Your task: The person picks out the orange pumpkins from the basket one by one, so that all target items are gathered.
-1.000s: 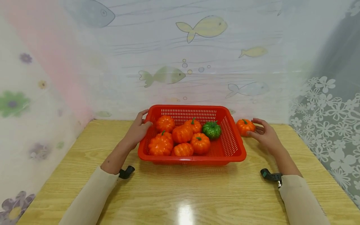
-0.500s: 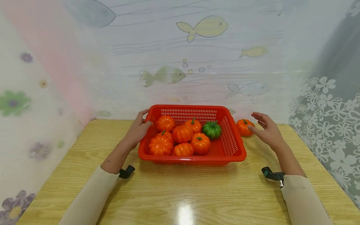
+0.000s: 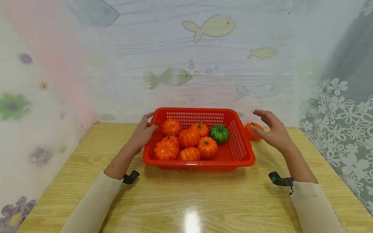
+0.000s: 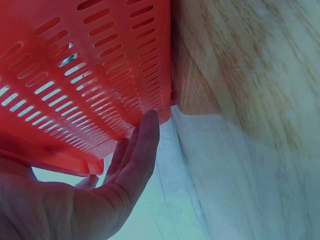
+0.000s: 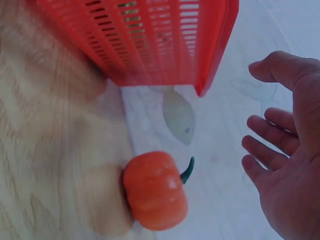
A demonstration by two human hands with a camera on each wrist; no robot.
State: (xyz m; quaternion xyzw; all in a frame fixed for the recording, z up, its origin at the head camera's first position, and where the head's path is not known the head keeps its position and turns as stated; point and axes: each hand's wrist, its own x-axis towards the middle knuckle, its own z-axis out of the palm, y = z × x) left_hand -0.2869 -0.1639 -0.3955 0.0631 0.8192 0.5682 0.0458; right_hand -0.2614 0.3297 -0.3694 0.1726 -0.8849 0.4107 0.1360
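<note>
A red plastic basket [image 3: 199, 163] with slotted walls holds several small orange pumpkins [image 3: 189, 138] and one green pumpkin [image 3: 219, 134]. My left hand [image 3: 142, 134] holds the basket's left side. Its thumb lies over the rim, and in the left wrist view the fingers [image 4: 142, 150] reach along the outer wall. Beyond the basket's right side, one orange pumpkin [image 5: 156, 191] with a green stem sits on the table. My right hand [image 3: 274, 131] hovers beside and above that pumpkin, fingers spread apart and holding nothing. In the right wrist view a gap separates hand and pumpkin.
The light wooden table [image 3: 175, 197] ends at a wall covering [image 3: 122, 94] printed with fish, just behind the basket. A grey panel with white flowers [image 3: 344, 129] borders the right side. Black camera mounts [image 3: 131, 177] are on both wrists.
My right hand has let go of the loose pumpkin, lifting a little and shifting over it with fingers opened. The left hand and the basket stay in place.
</note>
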